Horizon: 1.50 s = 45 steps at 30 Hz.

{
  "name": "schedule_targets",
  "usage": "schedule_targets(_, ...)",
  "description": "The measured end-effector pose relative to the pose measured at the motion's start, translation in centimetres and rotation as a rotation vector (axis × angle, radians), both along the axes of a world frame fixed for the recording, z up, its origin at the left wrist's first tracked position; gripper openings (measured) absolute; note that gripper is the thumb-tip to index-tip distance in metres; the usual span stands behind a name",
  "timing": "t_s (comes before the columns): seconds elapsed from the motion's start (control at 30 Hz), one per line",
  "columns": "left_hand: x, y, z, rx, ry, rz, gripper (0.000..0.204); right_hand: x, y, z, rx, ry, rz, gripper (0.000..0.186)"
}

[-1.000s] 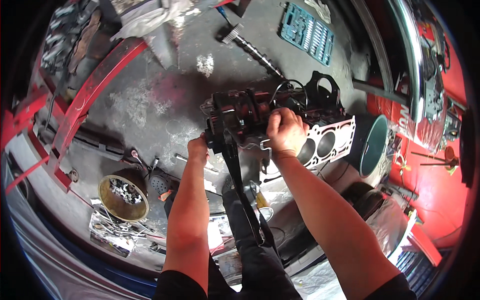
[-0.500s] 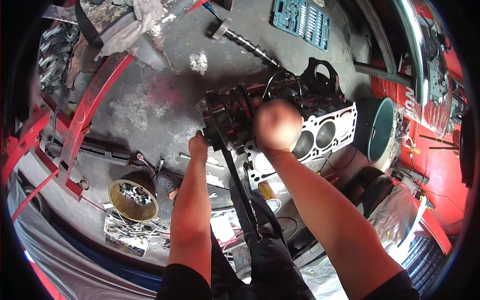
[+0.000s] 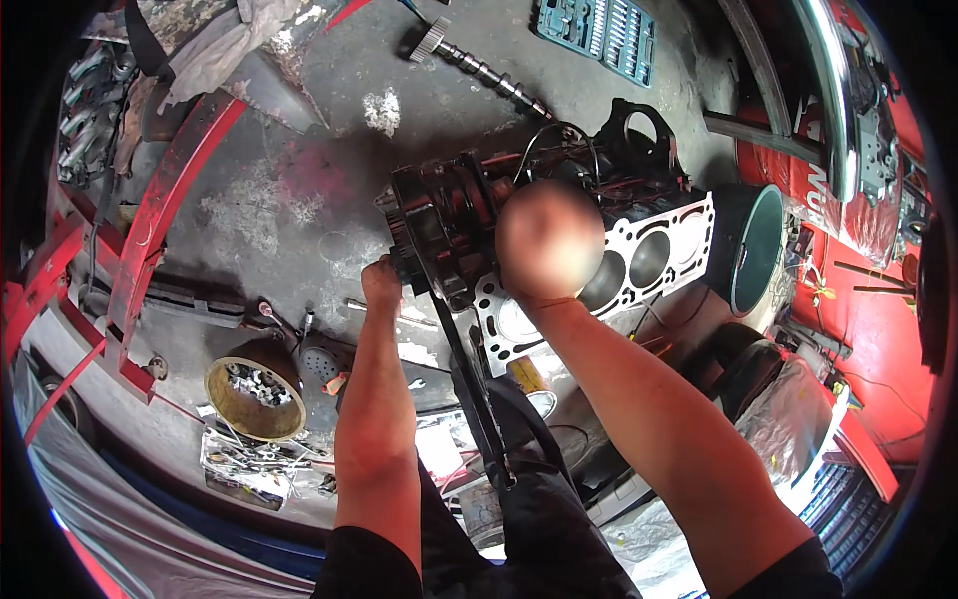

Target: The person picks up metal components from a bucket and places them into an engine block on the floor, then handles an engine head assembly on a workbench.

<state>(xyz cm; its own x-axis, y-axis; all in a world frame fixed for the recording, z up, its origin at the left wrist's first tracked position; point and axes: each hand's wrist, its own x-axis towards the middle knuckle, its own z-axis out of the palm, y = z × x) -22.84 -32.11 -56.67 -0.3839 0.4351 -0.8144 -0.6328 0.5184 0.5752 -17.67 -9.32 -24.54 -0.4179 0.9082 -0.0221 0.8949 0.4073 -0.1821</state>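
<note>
Dark greasy engine block (image 3: 559, 215) with pale head gasket sits mid concrete floor (image 3: 269, 210). My left hand (image 3: 382, 283) holds block's near end, grip closed. Right hand (image 3: 549, 240) raised, blurred; grip unclear. Judgement: steady block firmly, keep long black bar (image 3: 469, 384) square.

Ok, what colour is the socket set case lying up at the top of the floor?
Teal blue, with rows of silver sockets inside; the socket set case shows best near the top edge of the head view.
</note>
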Motion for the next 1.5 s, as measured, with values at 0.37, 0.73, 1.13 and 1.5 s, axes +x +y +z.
schedule_targets(0.37, -3.9, 4.1, 12.1, -0.320, -0.282, 0.007, 0.043, -0.1, 0.1, 0.0, 0.008, -0.010, -0.004, 0.017)
schedule_targets(0.73, -4.8, 0.3, 9.0, -0.191, 0.298, -0.213, 0.026, -2.4, -0.9, 1.1, -0.029, 0.017, -0.003, 0.019)
schedule_targets(1.13, -4.6, 6.0, 13.8, -0.429, -0.411, 0.105, 0.034, 0.3, 0.4, -0.1, 0.011, -0.049, 0.003, 0.020)
schedule_targets(1.5, -0.3, 2.1, 7.8, -0.339, 0.377, 0.002, 0.040, -0.6, -0.2, 0.2, -0.003, 0.030, 0.019, 0.016)
